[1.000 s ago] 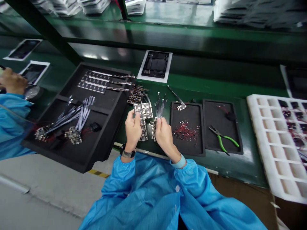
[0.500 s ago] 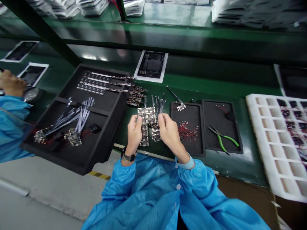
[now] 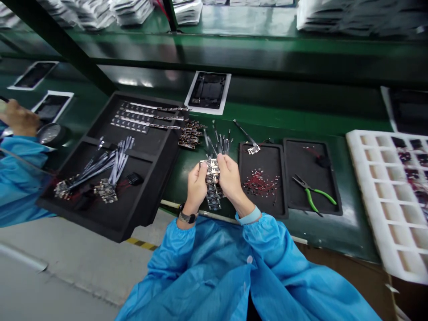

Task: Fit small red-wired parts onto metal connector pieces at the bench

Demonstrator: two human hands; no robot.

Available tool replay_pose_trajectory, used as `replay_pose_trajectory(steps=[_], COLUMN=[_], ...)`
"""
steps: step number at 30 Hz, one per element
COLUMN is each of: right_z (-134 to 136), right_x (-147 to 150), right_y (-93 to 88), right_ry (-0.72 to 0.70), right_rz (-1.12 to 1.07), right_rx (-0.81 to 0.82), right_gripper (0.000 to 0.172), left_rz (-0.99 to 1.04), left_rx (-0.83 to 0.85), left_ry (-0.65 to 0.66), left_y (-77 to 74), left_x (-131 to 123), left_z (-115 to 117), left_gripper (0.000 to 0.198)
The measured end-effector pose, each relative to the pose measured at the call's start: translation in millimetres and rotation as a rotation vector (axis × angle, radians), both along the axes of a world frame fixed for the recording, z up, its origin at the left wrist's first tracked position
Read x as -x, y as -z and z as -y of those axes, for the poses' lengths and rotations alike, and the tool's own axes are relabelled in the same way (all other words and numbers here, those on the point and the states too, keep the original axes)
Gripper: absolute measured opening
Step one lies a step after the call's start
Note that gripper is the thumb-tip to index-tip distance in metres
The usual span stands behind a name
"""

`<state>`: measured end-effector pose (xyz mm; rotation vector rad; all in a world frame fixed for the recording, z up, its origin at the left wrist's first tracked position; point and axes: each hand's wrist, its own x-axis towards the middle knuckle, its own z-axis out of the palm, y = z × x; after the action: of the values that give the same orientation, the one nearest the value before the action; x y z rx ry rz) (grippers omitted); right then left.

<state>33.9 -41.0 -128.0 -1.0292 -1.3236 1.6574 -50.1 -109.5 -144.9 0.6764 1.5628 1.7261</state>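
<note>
left hand [image 3: 195, 187], right hand [image 3: 230, 179] | grip pinching boards [image 3: 213, 189] | bench edge [image 3: 216, 216] near, left tray [image 3: 144, 196] apart

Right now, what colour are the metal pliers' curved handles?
Bright green curved handles, best in the head view.

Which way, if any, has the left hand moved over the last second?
Yes: the bare left hand has shifted rightward in view, closer to the shallow black rectangular tray holding thin red wires.

- We see black circuit boards [image 3: 213, 196] speckled silver.
- Our smock [image 3: 214, 272] is plain blue.
- Our pliers [image 3: 305, 187] have green handles [image 3: 311, 201].
- Our floor tape [image 3: 142, 244] is striped yellow and black.
</note>
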Motion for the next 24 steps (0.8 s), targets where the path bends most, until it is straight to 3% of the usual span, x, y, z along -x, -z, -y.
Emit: replay_pose_trajectory(steps=[3,6,9,13,16,18,24], right_z=[0.3,1.2,2.7,4.5,4.9,5.7,12.5], right_x=[6.4,8.8,5.3,-4.1,-9.0,-10.1,-13.0], right_y=[7.1,9.9,7.4,2.2,0.9,0.6,-2.9], right_ry=[-0.011,-0.045,0.005,0.101,0.062,-0.015,-0.193], right_rz=[-0.132,-0.139,0.046,0.419,0.59,0.734,1.071], right_rx=[0.208,0.274,0.064,-0.346,-0.417,-0.445,-0.526], right_gripper=[0.045,0.046,0.042,0.035,0.032,0.032,0.031], left_rz=[0.113,0.19,0.077,-0.35,-0.503,-0.521,-0.469], left_rx=[0.004,0.03,0.047,0.115,0.137,0.131,0.112], left_ry=[-0.019,0.001,0.021,-0.017,-0.104,-0.096,-0.083], left_y=[4.8,5.6,-0.9,-21.2,-38.2,-46.6,-53.9], left_x=[-4.8,-5.0,-0.3,11.5,20.6,25.0,32.1], left_z=[-2.3,-3.4,-0.2,11.2,18.8,21.1,21.8], left_gripper=[0.044,0.046,0.042,0.037,0.036,0.037,0.042])
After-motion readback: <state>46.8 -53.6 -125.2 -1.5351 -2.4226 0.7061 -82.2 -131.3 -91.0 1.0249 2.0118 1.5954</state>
